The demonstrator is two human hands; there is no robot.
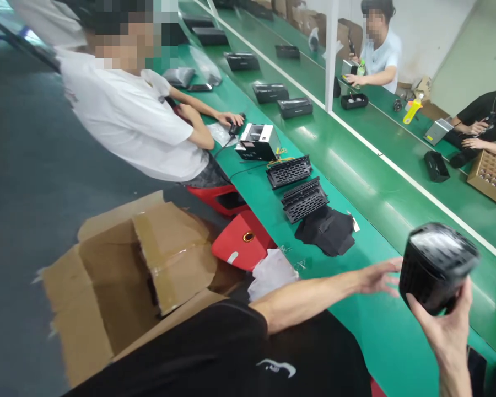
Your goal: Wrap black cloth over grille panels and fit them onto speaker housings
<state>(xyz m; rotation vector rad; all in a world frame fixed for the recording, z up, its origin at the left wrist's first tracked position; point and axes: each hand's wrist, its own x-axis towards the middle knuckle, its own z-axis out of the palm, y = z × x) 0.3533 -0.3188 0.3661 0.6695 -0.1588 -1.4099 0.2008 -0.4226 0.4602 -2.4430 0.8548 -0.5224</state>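
My right hand (448, 325) grips a black plastic housing (430, 275) from below and holds it up over the green bench. The housing is boxy with rounded corners, has a slotted side, and its top end shines. My left hand (380, 277) is open beside it, fingers spread toward its side; whether the fingertips touch it I cannot tell. On the bench beyond my left arm lies a pile of black cloth-like pieces (326, 230). Past that are two black slotted panels, the nearer panel (305, 199) and the farther panel (288, 172).
A conveyor belt (355, 165) carrying several black housings runs along the bench. A white-and-black box-shaped device (257, 142) stands by a co-worker in white (136, 121). An open cardboard box (107, 286) and a red stool (243, 240) are beside the bench. More co-workers sit across the belt.
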